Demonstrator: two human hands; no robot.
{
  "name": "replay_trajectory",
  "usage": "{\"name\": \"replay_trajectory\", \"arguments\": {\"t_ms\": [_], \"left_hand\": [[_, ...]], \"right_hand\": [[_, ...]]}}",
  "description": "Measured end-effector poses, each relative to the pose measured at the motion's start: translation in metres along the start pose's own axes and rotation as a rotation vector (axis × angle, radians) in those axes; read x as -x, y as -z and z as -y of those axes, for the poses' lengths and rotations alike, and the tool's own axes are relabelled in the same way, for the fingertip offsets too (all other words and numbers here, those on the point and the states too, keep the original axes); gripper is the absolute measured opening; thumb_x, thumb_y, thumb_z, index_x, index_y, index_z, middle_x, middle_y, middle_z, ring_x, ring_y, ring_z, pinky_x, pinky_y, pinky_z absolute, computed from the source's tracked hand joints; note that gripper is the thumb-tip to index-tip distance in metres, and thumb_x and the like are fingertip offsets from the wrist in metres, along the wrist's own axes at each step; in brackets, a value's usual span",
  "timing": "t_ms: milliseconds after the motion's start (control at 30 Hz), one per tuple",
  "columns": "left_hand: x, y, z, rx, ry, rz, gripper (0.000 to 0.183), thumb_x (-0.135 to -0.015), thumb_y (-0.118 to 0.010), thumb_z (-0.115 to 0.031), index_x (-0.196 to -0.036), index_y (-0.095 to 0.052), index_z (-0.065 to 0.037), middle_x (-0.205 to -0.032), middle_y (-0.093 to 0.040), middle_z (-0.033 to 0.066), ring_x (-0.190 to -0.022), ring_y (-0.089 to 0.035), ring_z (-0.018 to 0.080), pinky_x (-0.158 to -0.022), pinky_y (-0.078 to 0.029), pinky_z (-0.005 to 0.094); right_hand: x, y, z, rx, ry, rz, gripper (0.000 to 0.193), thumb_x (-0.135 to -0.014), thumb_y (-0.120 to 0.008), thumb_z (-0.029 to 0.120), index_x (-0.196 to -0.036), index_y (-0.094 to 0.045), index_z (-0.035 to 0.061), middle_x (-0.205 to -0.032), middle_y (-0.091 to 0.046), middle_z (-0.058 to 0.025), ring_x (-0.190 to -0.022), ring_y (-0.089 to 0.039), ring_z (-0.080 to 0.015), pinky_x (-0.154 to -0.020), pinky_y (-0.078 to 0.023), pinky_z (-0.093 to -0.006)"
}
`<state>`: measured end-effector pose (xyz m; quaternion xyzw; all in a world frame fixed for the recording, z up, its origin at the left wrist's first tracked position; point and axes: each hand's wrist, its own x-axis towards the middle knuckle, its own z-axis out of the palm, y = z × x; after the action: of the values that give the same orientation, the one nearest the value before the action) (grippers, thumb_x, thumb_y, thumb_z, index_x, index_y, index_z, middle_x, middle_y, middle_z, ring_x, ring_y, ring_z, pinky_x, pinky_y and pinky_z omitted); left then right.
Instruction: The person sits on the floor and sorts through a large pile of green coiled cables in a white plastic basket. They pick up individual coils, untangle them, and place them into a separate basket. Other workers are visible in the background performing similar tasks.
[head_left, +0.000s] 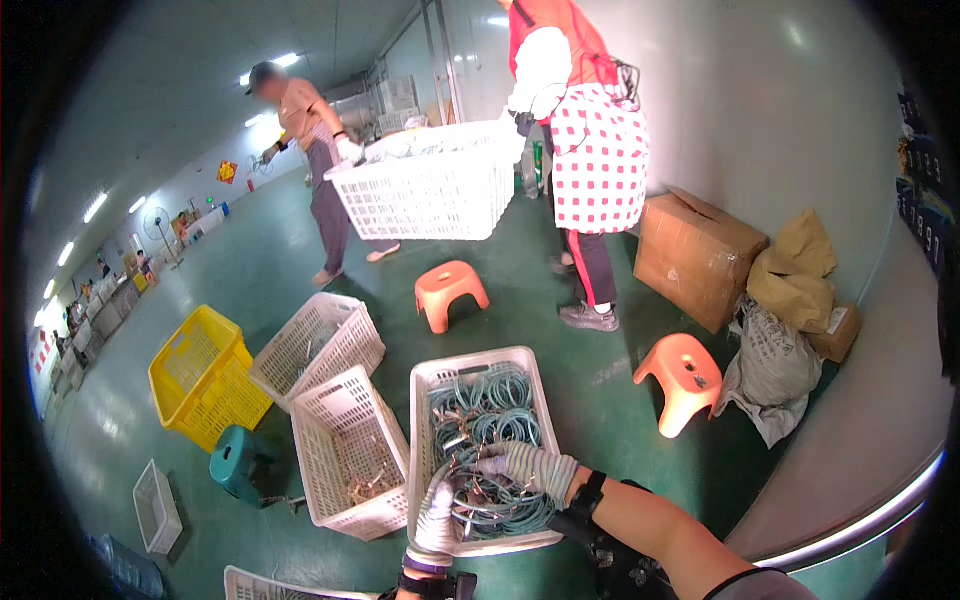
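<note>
A white plastic crate (546,425) stands in front of me, filled with coiled blue-green cables (505,395) that have metal-looking ends. Both my hands wear striped knit gloves and meet over its near half. My left hand (437,515) reaches in over the near left side, its fingers closed on a coil. From the right, my right hand (530,470) comes across the crate, fingers curled at the same coil beside my left fingertips. Exactly what lies between the fingertips is partly hidden by the gloves and the tangle.
Left of my crate stand a whitish crate with small scraps (345,390), another crate (300,350), a yellow crate (200,415) and a teal stool (235,465). Orange stools (450,285) (683,372) stand ahead and right. Two people carry a full white crate (425,205); cardboard (690,255) and sacks (775,365) line the wall.
</note>
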<state>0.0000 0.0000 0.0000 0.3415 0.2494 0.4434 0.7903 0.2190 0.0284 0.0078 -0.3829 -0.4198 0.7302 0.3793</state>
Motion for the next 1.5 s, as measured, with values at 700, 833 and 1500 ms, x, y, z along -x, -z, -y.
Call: {"name": "replay_trajectory", "arguments": {"t_ms": [700,833,1500], "left_hand": [[0.014,-0.017,-0.012,-0.08,-0.309,-0.204,0.057,-0.095,-0.069,-0.031,-0.139,-0.047,-0.002,-0.094,-0.059,-0.0021,-0.08,-0.054,0.0071,-0.074,-0.049,0.0241],[0.015,-0.012,-0.019,-0.067,-0.312,-0.198,0.05,-0.096,-0.068,-0.028,-0.136,-0.052,-0.002,-0.101,-0.059,-0.0029,-0.084,-0.054,0.0061,-0.076,-0.048,0.0233],[0.007,-0.012,-0.03,0.268,-0.096,-0.347,0.074,-0.092,-0.044,-0.072,-0.122,-0.061,-0.006,-0.11,-0.069,0.012,-0.091,-0.067,0.0275,-0.076,-0.058,0.0418]], "right_hand": [[0.043,-0.023,0.003,-0.05,-0.053,-0.12,0.031,-0.097,-0.062,0.021,-0.125,-0.062,0.01,-0.075,-0.063,0.0018,-0.059,-0.058,-0.0089,-0.05,-0.048,-0.022],[0.038,-0.025,0.002,0.007,0.008,-0.074,0.029,-0.098,-0.06,0.029,-0.117,-0.063,0.0077,-0.075,-0.064,0.0007,-0.058,-0.058,-0.0079,-0.05,-0.046,-0.0214],[0.029,-0.051,0.009,0.305,0.425,0.019,0.035,-0.093,-0.065,0.004,-0.127,-0.058,0.0017,-0.095,-0.062,-0.0011,-0.084,-0.06,-0.0085,-0.077,-0.053,-0.025]]}}
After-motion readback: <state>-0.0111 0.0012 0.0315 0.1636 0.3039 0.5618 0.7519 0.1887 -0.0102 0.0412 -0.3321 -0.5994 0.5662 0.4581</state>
